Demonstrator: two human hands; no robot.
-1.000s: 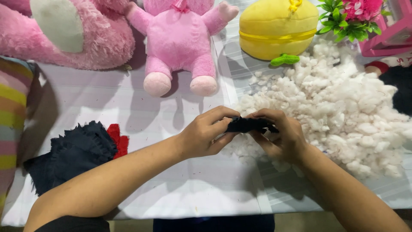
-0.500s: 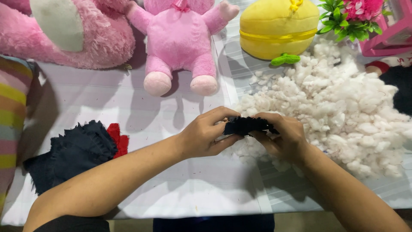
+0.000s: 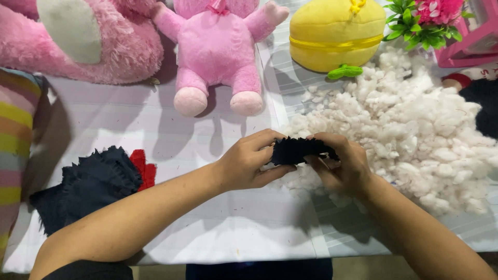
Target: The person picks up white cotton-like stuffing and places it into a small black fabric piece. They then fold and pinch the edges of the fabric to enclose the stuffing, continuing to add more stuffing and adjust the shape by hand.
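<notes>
Both my hands hold one small dark navy furry fabric piece (image 3: 298,149) just above the table's middle. My left hand (image 3: 249,163) pinches its left end, thumb underneath. My right hand (image 3: 345,166) grips its right end, fingers curled over the top. The piece hangs over the near left edge of a big heap of white fluffy stuffing (image 3: 415,129) that spreads across the right half of the table.
A pile of dark navy fabric (image 3: 85,186) with a red scrap (image 3: 142,166) lies at the left. Along the back sit a large pink plush (image 3: 78,36), a smaller pink plush (image 3: 218,52) and a yellow plush (image 3: 337,31). A striped cushion (image 3: 15,155) borders the left edge.
My hands have hardly moved; the fingers shifted slightly on the dark fabric piece.
</notes>
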